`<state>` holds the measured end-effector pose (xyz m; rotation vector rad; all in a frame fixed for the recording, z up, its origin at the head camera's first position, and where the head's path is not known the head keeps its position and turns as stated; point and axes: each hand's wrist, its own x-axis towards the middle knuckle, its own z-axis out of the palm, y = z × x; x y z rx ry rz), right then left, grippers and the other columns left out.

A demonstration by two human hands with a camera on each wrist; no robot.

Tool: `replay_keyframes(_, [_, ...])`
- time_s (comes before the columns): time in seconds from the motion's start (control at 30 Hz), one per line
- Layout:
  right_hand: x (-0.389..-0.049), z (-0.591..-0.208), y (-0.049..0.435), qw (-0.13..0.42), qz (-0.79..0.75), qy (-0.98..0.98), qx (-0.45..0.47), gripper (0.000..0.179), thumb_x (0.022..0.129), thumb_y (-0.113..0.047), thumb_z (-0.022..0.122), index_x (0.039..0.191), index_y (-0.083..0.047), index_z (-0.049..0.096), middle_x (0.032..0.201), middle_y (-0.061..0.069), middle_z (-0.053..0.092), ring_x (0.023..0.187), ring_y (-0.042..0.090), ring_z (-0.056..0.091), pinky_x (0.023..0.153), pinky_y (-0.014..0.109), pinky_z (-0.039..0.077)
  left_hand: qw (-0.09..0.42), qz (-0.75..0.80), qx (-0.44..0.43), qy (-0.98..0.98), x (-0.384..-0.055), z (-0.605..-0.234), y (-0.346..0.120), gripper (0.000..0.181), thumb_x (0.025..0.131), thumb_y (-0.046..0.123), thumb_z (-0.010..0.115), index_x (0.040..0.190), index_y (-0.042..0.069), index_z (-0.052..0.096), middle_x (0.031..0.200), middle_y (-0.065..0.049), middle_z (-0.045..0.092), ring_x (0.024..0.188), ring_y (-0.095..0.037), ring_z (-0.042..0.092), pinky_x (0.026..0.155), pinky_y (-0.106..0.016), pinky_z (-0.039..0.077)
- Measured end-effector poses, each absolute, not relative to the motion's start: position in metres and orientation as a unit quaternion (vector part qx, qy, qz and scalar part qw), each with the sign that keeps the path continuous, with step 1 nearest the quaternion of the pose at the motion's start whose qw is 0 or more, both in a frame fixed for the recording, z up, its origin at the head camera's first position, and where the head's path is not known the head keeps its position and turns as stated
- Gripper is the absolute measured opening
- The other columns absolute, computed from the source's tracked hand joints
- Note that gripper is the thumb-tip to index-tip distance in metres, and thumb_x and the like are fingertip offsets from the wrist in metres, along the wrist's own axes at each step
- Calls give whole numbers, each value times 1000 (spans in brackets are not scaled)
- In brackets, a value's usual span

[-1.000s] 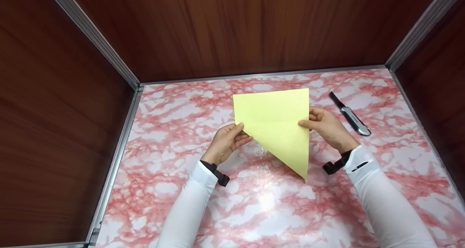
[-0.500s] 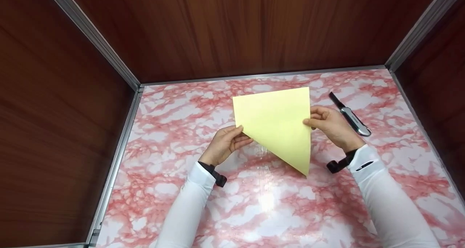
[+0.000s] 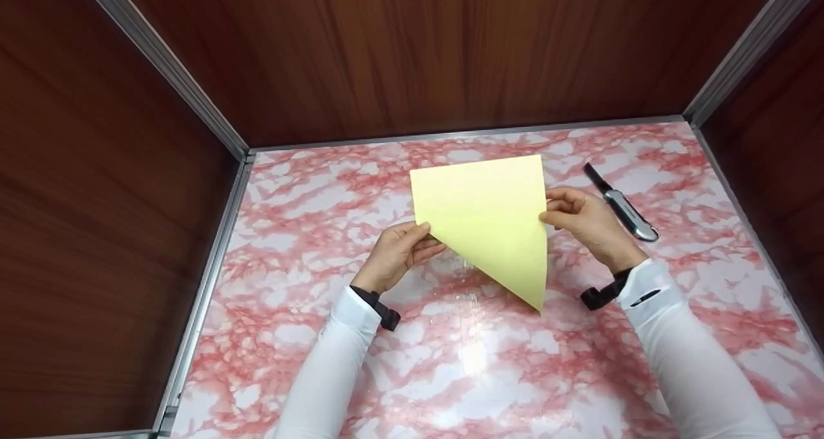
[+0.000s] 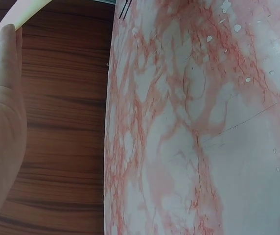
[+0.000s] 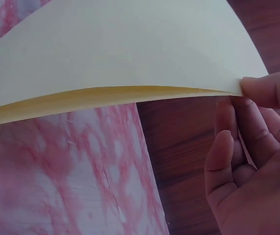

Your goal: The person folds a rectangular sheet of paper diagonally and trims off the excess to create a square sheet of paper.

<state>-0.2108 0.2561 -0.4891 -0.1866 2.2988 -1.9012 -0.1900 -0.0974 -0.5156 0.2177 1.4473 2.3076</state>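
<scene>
Between the two hands a yellow sheet of paper [image 3: 483, 214] is held up over the table, folded slantwise so that a point hangs down at its lower right. My left hand [image 3: 397, 252] pinches its lower left edge, the thumb on top. At the right edge, my right hand [image 3: 589, 226] pinches the paper between thumb and fingers. In the right wrist view, two layers of the paper [image 5: 130, 63] show with a narrow gap between them, meeting at the right hand's thumb [image 5: 262, 90]. Only a strip of paper [image 4: 20, 12] shows beside the left hand [image 4: 3, 107] in the left wrist view.
A folding knife or cutter [image 3: 627, 214] with a dark blade and silver-grey handle lies right of the right hand. The tabletop [image 3: 290, 278] is red-and-white marbled. Dark wood panels [image 3: 412, 53] with metal edging stand at the back and both sides.
The paper's top edge has tilted slightly, its right corner up, and the paper has shifted a little left. My right hand has slid slightly outward along its grip; the left hand has barely moved.
</scene>
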Motion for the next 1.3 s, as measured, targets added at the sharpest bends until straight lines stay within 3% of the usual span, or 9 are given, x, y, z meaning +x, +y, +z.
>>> replay_keyframes(0.27, [-210,-491,254,104,-648,752,-62,40,94,-14,77,126,4,63,97,2,73,89,13,64,78,30,50,207,823,85,521,-189,-518,-99,29,108,16,54,118,-8,69,109,-18,73,101,-24,73,100,-42,51])
replay_keyframes(0.6, [-208,-493,254,93,-668,737,-49,27,92,-8,76,114,4,66,95,-1,73,87,13,64,77,28,50,219,795,88,559,-191,-516,-108,26,104,14,62,117,-6,71,112,-22,73,105,-33,72,95,-44,55])
replay_keyframes(0.77, [-207,-492,251,85,-668,738,-45,21,91,-4,75,109,5,67,92,1,72,84,12,64,76,28,51,209,773,97,591,-192,-514,-109,29,103,17,64,119,-6,71,116,-22,72,107,-32,72,94,-43,56])
replay_keyframes(0.93, [-206,-491,250,77,-665,742,-47,17,91,-4,75,104,4,68,88,-1,71,82,11,62,75,28,50,194,766,97,605,-192,-515,-109,28,104,16,63,119,-7,71,114,-22,73,110,-41,69,92,-43,57])
replay_keyframes(1.3, [-203,-491,251,83,-670,734,-66,19,93,-7,74,111,1,70,99,4,74,87,15,65,80,32,50,198,743,132,625,-191,-511,-110,27,103,12,61,122,-6,69,112,-19,74,101,-29,74,88,-42,59])
